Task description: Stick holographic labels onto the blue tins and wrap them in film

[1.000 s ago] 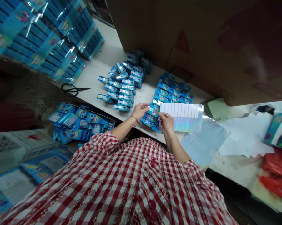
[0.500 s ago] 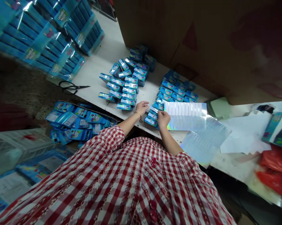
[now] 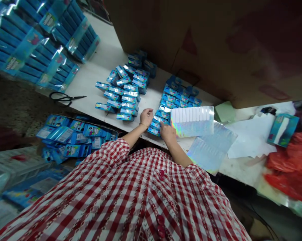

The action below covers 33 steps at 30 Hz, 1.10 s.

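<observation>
My left hand is at the table near a row of small blue boxes, its fingers pointing away from me; what it holds cannot be seen. My right hand pinches the lower left edge of a holographic sheet with white rectangles, its fingertips next to the blue boxes. Under that sheet lies a second holographic sheet. Further left on the white table stands a larger pile of the same shiny blue boxes.
A large cardboard box looms at the back. Black scissors lie at the table edge. Shrink-wrapped blue packs, a carton of blue packs, white paper and red plastic bags surround the work area.
My right hand has shifted to the left edge of the sheet, closer to the blue boxes. My left hand has drawn back from the boxes. The whole view has swung slightly.
</observation>
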{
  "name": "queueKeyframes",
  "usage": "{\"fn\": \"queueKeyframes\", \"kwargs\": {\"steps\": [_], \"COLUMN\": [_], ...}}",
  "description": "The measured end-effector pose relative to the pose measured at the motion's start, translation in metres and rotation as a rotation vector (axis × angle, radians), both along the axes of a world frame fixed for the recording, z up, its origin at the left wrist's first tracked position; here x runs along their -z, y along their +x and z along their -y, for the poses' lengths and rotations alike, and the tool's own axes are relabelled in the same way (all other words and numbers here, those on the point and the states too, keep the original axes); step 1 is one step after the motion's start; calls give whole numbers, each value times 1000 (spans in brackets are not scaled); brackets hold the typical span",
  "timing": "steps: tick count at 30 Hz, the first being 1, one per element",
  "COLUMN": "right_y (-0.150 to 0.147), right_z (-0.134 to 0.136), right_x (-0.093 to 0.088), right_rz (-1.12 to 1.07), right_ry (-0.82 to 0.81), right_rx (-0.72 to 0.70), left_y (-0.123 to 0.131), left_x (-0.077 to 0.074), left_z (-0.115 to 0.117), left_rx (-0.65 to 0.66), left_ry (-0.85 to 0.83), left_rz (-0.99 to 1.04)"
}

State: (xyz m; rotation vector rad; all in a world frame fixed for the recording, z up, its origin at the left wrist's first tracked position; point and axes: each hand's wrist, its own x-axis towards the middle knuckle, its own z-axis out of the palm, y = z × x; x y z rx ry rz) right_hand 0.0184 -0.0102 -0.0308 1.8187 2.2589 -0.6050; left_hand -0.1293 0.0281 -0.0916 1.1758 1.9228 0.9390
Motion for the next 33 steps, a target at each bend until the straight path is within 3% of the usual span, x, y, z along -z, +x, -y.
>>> {"fn": "queueKeyframes", "kwargs": {"steps": [3,5,7,10,12,14,17,21,25,29,33], "right_y": [49,102,160,226,247,252,247,242,243,239,227], "right_z": [-20,-48,-82,-134,-158,-169,-165,-135,-106,-92,-78], "right_x": [-10,-12,-9,5,17,25,28,22,19,13,-16], "right_rz": [-161,-245,-283,-347,-367,-366,-378,-264,-117,-156,-357], "right_ry": [265,491,615,510,364,257,240,329,391,447,515], "right_rx": [94,229,326,247,197,198,160,-34,-169,-148,-39], "left_y": [30,55,81,118,141,160,183,197,195,191,191], "left_x": [-26,-42,-55,-69,-72,-72,-65,-55,-56,-59,-53], "left_z": [-17,-30,-43,-62,-73,-81,-90,-95,-95,-91,-88], "left_rx": [205,340,463,619,683,722,758,709,627,653,614], "left_ry": [157,192,181,135,82,10,-70,-118,-94,-33,-22], "left_rz": [-88,-172,-261,-379,-453,-514,-533,-381,-239,-205,-226]}}
